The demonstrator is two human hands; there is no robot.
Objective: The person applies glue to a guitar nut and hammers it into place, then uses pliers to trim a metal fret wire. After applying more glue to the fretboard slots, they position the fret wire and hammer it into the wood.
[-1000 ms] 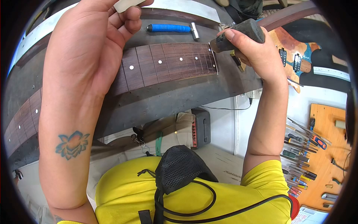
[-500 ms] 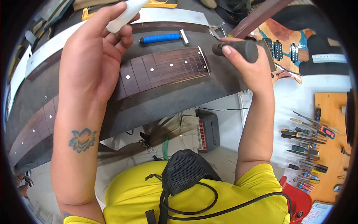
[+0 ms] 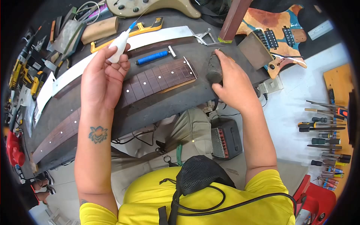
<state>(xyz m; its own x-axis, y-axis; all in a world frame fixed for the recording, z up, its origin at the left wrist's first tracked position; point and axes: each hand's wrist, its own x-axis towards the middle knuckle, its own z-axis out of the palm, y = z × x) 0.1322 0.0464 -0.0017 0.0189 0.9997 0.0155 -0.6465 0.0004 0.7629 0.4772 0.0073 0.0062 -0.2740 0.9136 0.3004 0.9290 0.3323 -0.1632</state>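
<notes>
The left grip (image 3: 107, 71) is pinching a white bottle (image 3: 119, 48) between thumb and fingers, its blue tip (image 3: 132, 25) pointing away from the wrist. The right grip (image 3: 236, 80) is curling round a dark block (image 3: 214, 70), its thumb lying nearest the body; whether the block is touching the surface beneath, I cannot tell. A dotted fretboard (image 3: 152, 81) is stretching along the dark tabletop (image 3: 187, 95), passing beneath the left forearm (image 3: 94, 157) and ending near the block. A blue-handled hammer (image 3: 152, 57) is lying beyond the fretboard, near a long pale strip (image 3: 161, 36) and a yellow-framed saw (image 3: 150, 26). To the right, a colourful guitar (image 3: 258, 21) is resting and hand tools (image 3: 326, 141) are lining a wooden board (image 3: 337, 80); a dark box (image 3: 229, 135) is standing below the tabletop.
</notes>
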